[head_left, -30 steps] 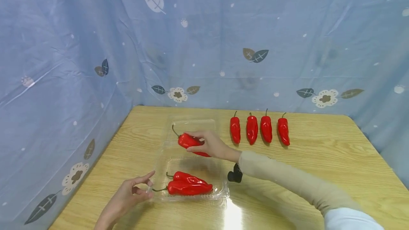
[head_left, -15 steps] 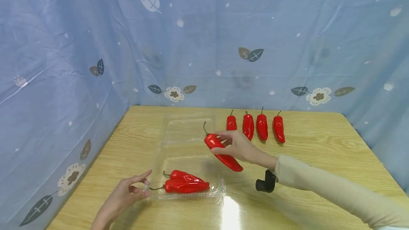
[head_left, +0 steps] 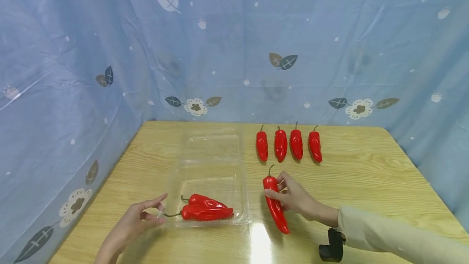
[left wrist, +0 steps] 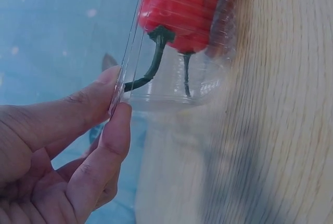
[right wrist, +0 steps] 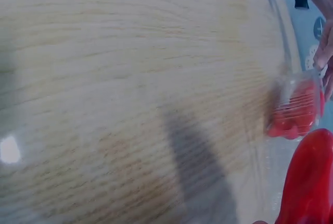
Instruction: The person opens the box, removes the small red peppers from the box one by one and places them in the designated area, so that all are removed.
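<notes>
Probably Light and Slick

The right hand point(head_left: 297, 199) pinches a long red pepper point(head_left: 272, 205) at three o'clock of the clear clamshell point(head_left: 243, 216), whose edge the left hand point(head_left: 132, 221) pinches at eight o'clock. The pepper looks firm; its thick upper body likely grips best.

blue cloth point(head_left: 220, 52) hangs behind wooden table point(head_left: 359, 174) | leaf and flower prints point(head_left: 360, 109) | bright glare point(head_left: 260, 241) on table

Glare point(head_left: 260, 244) whitens the table point(head_left: 359, 166); wrist views look dimmer.
</notes>
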Motion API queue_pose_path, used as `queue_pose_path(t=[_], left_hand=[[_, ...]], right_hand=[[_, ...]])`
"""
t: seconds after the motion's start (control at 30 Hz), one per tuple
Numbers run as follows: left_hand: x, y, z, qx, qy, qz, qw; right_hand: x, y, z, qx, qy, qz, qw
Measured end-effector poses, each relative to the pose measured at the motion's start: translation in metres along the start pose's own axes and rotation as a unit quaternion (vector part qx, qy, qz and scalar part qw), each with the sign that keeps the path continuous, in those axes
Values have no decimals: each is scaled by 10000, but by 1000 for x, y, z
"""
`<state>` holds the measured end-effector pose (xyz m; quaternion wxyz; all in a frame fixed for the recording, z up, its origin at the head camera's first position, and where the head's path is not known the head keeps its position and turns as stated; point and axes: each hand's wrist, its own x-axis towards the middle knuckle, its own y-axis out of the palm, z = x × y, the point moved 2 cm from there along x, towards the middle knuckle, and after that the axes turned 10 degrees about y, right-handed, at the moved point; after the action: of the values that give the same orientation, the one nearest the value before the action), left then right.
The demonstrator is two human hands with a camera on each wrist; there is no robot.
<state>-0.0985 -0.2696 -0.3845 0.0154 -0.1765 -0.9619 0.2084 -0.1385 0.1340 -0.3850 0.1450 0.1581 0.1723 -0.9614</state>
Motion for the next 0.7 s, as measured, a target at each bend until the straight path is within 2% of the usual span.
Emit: queue_pose_path(t=[0.27, 0.47, 0.57, 0.7], left_hand=[[1, -2, 6, -201, -29, 151, 9997], [2, -4, 5, -191, -4, 186, 9996], [2, -5, 4, -200, -40, 180, 9996], [2, -6, 3, -232, -107, 132, 9996]], right_hand=[[29, 5, -6, -424, 275, -510, 9974], [54, 0, -6, -986, 363, -906, 9903], [63, -3, -6, -1192, 374, -1007, 9870], [71, -5, -6, -1315, 400, -951, 9859]])
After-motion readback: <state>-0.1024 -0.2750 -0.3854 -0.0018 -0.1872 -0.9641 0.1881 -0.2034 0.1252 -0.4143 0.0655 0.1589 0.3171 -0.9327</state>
